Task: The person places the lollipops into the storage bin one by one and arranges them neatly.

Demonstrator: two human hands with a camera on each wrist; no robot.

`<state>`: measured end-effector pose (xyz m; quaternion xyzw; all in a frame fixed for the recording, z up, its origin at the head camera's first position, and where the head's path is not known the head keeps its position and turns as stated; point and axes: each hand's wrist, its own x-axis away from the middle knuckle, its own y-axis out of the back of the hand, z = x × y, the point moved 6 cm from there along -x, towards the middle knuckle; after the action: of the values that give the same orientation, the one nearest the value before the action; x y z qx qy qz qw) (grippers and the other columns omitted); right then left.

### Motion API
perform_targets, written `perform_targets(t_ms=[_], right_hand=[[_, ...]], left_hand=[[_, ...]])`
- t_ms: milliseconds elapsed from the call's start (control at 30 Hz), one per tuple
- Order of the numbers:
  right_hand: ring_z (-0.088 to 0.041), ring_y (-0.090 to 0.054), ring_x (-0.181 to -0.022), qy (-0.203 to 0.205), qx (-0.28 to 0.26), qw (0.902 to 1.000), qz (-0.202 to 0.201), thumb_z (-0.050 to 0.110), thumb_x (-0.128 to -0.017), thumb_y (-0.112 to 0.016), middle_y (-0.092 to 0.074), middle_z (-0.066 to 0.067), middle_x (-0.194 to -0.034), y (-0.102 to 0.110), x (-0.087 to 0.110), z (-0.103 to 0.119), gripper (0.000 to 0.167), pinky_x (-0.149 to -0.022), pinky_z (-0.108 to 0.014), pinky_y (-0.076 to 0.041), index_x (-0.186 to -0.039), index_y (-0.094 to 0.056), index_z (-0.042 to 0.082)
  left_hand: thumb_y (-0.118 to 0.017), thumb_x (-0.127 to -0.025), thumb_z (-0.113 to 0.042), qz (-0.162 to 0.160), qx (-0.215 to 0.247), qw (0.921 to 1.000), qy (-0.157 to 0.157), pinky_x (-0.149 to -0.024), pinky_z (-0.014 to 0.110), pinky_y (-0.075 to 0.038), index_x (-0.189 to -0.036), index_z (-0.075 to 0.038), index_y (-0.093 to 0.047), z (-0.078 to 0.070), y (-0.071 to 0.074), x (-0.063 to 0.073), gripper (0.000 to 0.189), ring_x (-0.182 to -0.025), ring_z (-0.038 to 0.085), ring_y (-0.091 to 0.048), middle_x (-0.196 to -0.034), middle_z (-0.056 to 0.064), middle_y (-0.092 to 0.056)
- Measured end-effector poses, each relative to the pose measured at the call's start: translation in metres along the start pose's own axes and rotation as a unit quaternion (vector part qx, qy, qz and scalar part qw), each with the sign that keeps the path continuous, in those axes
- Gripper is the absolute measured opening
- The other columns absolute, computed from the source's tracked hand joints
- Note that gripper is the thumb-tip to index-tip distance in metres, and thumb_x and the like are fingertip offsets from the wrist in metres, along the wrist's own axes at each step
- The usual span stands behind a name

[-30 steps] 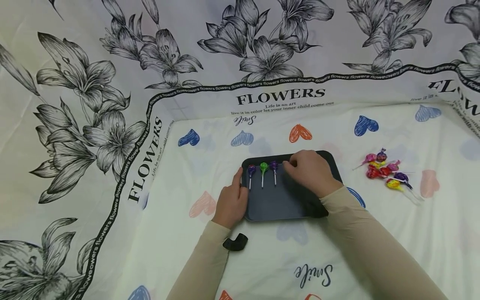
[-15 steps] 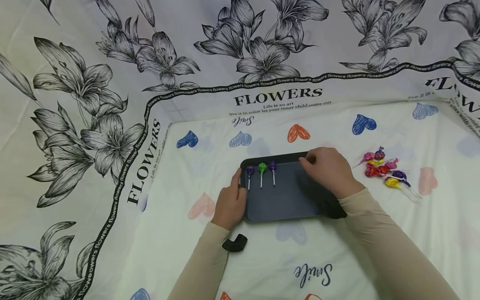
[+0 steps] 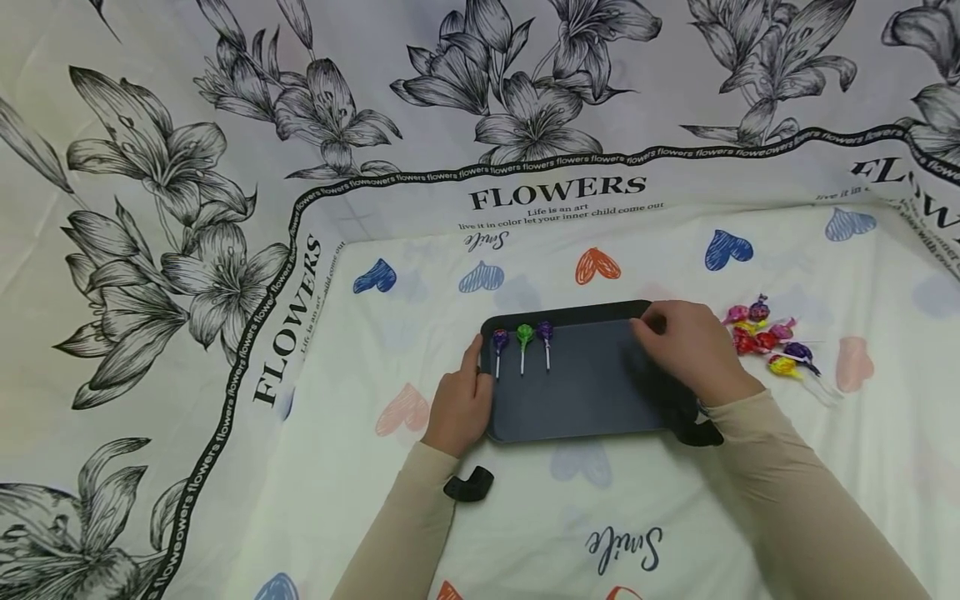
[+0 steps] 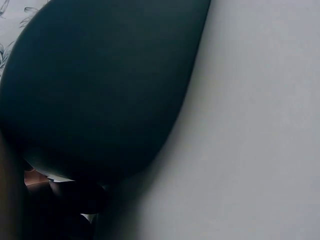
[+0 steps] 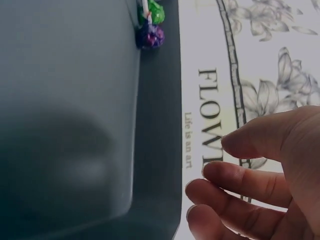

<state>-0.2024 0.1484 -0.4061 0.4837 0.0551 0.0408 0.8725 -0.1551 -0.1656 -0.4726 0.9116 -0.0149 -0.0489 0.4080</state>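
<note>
A dark grey tray (image 3: 585, 392) lies on the cloth in front of me. Three wrapped lollipops stand in a row at its far left, sticks toward me: a purple and red one (image 3: 500, 339), a green one (image 3: 525, 334) and a purple one (image 3: 545, 332). My left hand (image 3: 459, 408) holds the tray by its left edge, thumb at the rim. Over the tray's far right corner hovers my right hand (image 3: 690, 346), with nothing in it. In the right wrist view its fingers (image 5: 235, 200) are loosely bent and apart from each other, beside the tray wall (image 5: 157, 140).
To the right of the tray lies a loose pile of lollipops (image 3: 767, 340) in red, pink, yellow and purple wrappers, partly behind my right hand. The cloth (image 3: 420, 333) has printed hearts. A flower-printed sheet (image 3: 435, 133) rises behind and to the left.
My right hand has moved right, from beside the purple lollipop to the tray's right corner. The left hand and the three lollipops stay where they were.
</note>
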Motion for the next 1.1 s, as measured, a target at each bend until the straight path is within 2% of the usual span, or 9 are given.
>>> perform_targets(t_ms=[233,433,733,833,967,1033,1100], right_hand=[[-0.025,-0.060,-0.072,0.002,-0.006,0.9999,-0.015,0.031,-0.102,-0.064,-0.075,-0.014,-0.094,0.008,0.005,-0.016,0.031,-0.061,-0.036,-0.045,-0.102,-0.079,0.003],[-0.025,-0.061,-0.072,-0.020,0.004,0.9998,0.008,0.035,-0.103,-0.061,-0.075,-0.016,-0.097,0.014,0.009,-0.031,0.038,-0.059,-0.034,-0.045,-0.107,-0.077,0.001],[-0.029,-0.064,-0.078,-0.032,0.019,0.9993,0.009,0.035,-0.103,-0.060,-0.074,-0.019,-0.099,0.015,0.017,-0.054,0.039,-0.058,-0.035,-0.046,-0.109,-0.076,0.000],[-0.034,-0.068,-0.085,-0.037,0.014,0.9992,0.004,0.035,-0.102,-0.060,-0.073,-0.025,-0.107,0.016,0.021,-0.063,0.041,-0.060,-0.038,-0.049,-0.117,-0.072,-0.002],[-0.044,-0.069,-0.096,-0.047,0.004,0.9988,-0.011,0.034,-0.102,-0.060,-0.070,-0.030,-0.115,0.020,0.025,-0.075,0.046,-0.069,-0.051,-0.053,-0.127,-0.066,-0.005],[-0.044,-0.069,-0.096,-0.048,0.005,0.9987,-0.016,0.031,-0.101,-0.061,-0.069,-0.031,-0.114,0.022,0.027,-0.081,0.046,-0.071,-0.055,-0.053,-0.127,-0.065,-0.006],[-0.042,-0.065,-0.092,-0.047,0.011,0.9987,-0.020,0.028,-0.100,-0.063,-0.069,-0.028,-0.105,0.023,0.028,-0.086,0.043,-0.069,-0.053,-0.052,-0.124,-0.066,-0.007]], left_hand=[[-0.042,-0.102,-0.015,-0.006,0.000,1.0000,-0.003,-0.049,0.034,-0.030,-0.164,-0.010,-0.035,-0.002,0.001,0.000,0.063,-0.047,0.013,-0.035,-0.058,-0.003,-0.044],[-0.042,-0.102,-0.015,-0.008,-0.002,1.0000,-0.005,-0.049,0.033,-0.029,-0.164,-0.009,-0.036,-0.002,0.002,0.001,0.063,-0.047,0.013,-0.034,-0.058,-0.003,-0.044],[-0.042,-0.101,-0.015,-0.007,0.004,1.0000,0.000,-0.049,0.033,-0.029,-0.165,-0.011,-0.035,-0.001,-0.001,0.002,0.064,-0.047,0.012,-0.033,-0.058,-0.003,-0.043],[-0.042,-0.101,-0.015,-0.007,0.003,1.0000,0.002,-0.049,0.033,-0.029,-0.165,-0.010,-0.036,-0.001,-0.001,0.002,0.064,-0.047,0.012,-0.033,-0.057,-0.003,-0.042],[-0.042,-0.101,-0.015,-0.008,0.001,1.0000,-0.002,-0.049,0.033,-0.029,-0.164,-0.011,-0.036,0.000,0.000,0.001,0.064,-0.047,0.012,-0.032,-0.058,-0.003,-0.042],[-0.042,-0.101,-0.015,-0.009,0.001,1.0000,-0.003,-0.049,0.033,-0.029,-0.164,-0.011,-0.036,0.000,0.000,0.001,0.064,-0.047,0.012,-0.033,-0.058,-0.003,-0.043],[-0.042,-0.101,-0.015,-0.009,0.003,1.0000,-0.002,-0.049,0.033,-0.030,-0.164,-0.011,-0.036,-0.001,0.000,0.001,0.064,-0.047,0.012,-0.033,-0.058,-0.003,-0.043]])
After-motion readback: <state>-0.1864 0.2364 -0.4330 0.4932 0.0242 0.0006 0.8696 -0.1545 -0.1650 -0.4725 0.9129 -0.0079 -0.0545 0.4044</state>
